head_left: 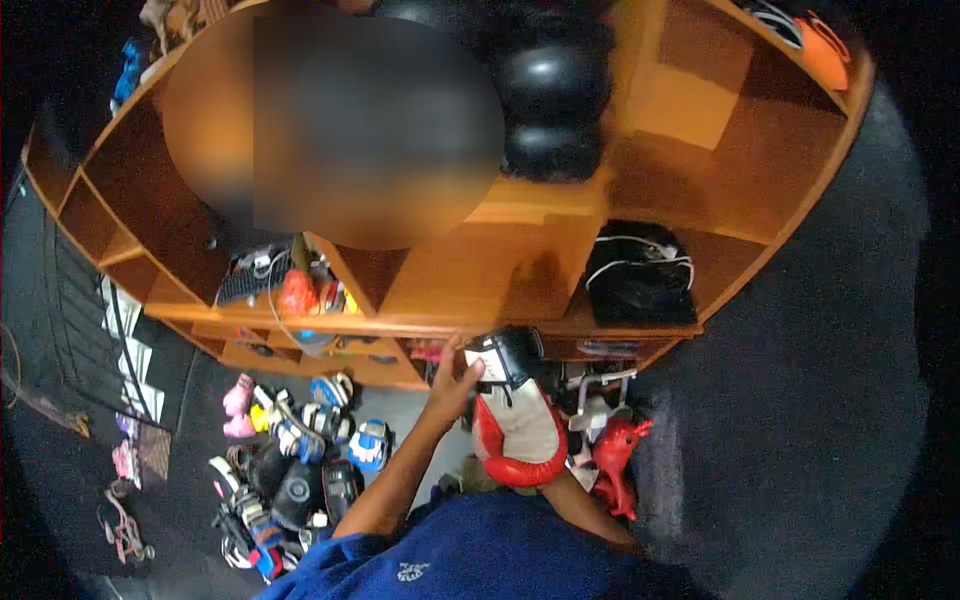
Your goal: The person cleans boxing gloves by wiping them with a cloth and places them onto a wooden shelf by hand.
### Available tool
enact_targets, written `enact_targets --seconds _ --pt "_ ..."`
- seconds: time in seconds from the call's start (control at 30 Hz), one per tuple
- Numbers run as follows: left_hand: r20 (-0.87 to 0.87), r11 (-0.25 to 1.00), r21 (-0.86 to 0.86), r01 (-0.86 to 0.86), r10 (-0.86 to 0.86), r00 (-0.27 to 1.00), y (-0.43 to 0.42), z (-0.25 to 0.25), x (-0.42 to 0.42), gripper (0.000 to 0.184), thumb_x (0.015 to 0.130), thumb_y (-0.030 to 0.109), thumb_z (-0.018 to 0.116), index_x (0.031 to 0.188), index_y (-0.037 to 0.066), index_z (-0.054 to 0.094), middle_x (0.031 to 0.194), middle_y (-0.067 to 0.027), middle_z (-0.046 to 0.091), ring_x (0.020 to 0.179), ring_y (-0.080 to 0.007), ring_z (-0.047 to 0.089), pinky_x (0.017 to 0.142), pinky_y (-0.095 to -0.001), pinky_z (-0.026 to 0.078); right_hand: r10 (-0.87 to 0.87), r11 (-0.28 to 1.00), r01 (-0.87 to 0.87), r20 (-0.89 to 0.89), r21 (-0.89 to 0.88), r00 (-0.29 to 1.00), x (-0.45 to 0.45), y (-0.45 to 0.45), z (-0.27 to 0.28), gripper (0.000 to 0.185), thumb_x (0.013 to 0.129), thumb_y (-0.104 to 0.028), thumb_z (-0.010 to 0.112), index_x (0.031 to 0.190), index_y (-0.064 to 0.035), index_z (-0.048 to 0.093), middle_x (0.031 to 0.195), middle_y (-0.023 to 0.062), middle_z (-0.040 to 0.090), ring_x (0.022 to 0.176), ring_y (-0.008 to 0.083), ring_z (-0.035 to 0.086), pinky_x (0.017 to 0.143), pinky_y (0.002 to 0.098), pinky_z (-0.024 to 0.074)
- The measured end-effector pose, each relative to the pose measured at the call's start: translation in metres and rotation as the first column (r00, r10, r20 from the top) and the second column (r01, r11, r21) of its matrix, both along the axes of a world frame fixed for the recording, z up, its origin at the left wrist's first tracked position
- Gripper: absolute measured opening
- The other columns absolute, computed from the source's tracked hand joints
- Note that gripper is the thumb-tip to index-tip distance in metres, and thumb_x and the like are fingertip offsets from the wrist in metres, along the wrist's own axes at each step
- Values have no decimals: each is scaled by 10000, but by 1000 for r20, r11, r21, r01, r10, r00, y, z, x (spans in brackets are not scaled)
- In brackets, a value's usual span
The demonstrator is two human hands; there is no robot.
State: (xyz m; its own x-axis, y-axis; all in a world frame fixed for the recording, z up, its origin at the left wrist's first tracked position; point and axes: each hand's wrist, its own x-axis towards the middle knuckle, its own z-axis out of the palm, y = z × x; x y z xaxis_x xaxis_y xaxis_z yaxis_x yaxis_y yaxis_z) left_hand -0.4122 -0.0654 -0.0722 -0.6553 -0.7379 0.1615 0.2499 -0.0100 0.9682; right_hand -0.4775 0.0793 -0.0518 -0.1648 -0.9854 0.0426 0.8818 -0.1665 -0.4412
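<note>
In front of my chest is a boxing glove (520, 435), red around the edge with a white palm side and a black cuff. Its cuff points toward the shelf and its rounded end toward me. My left hand (455, 385) grips the cuff's left side, thumb over a white label (490, 366). My right forearm (590, 515) reaches up behind the glove, which hides my right hand and its fingers.
A wooden shelf unit (470, 270) stands ahead, holding a black bag (640, 280) with a white cable and shiny black padded gear (555, 100). On the floor lie piled sports pads (300, 490) at left and a red toy animal (615, 455) at right. A blurred patch hides part of the shelf.
</note>
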Motion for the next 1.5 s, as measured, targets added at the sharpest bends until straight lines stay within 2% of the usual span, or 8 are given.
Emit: enact_targets --seconds 0.07,0.2,0.27,0.5,0.77,1.03,1.13,1.5 --pt "159 996 26 88 -91 983 -6 7 6 538 925 253 527 1366 31 311 1263 -105 478 1118 -200 484 975 -336 366 217 963 -145 339 -226 915 -17 14 -12 550 917 -468 421 1244 -27 455 1164 101 564 1051 245 556 932 387 437" --pt "-99 774 423 471 -477 873 4 52 7 578 933 364 494 1382 50 311 1307 -115 451 1137 -217 485 964 -350 391 -429 732 541 -337 413 838 -45 50 -69 684 746 -471 702 1206 -12 488 1169 129 558 1076 238 539 926 376 423" --pt "121 908 287 306 -351 928 25 84 -8 521 917 341 540 1316 40 392 1276 -112 470 1119 -182 482 916 -320 417 -235 525 797 -849 299 474 -55 52 -49 688 689 -394 780 1180 -2 503 1178 137 543 1086 250 527 928 384 413" --pt "99 991 134 -22 9 995 53 88 -63 189 900 158 577 1014 15 533 958 -51 602 884 -128 536 818 -269 420 -44 339 894 -955 -292 -295 -34 57 -5 821 603 -403 837 1195 15 453 1115 129 539 1066 280 509 936 401 397" --pt "-119 862 489 136 -89 989 60 61 -77 280 932 208 517 1158 48 481 1095 -91 581 1032 -200 549 928 -361 423 -394 558 824 -842 99 368 -46 99 -50 913 670 -488 764 1315 -2 339 1270 141 447 1192 253 424 1005 394 342" --pt "-98 785 558 269 -259 961 70 80 -88 303 933 232 514 1185 68 472 1149 -88 566 1032 -220 560 882 -384 463 -553 408 912 -806 -44 209 -43 119 -73 951 653 -349 812 1371 -56 261 1267 100 431 1091 241 486 915 402 433" --pt "-169 808 489 329 -282 944 76 88 -91 300 935 232 510 1193 84 474 1151 -79 564 1026 -218 562 881 -384 464 -597 683 691 -362 239 716 -55 127 -58 856 659 -265 809 1340 -82 322 1123 78 518 851 197 562 707 339 509" --pt "77 893 363 267 -314 946 21 72 -15 428 952 338 447 1244 26 472 1201 -145 557 1082 -231 551 893 -372 457 -852 303 947 -416 104 318 -169 103 80 519 795 -448 662 1156 -114 494 929 19 580 649 134 558 491 251 456"
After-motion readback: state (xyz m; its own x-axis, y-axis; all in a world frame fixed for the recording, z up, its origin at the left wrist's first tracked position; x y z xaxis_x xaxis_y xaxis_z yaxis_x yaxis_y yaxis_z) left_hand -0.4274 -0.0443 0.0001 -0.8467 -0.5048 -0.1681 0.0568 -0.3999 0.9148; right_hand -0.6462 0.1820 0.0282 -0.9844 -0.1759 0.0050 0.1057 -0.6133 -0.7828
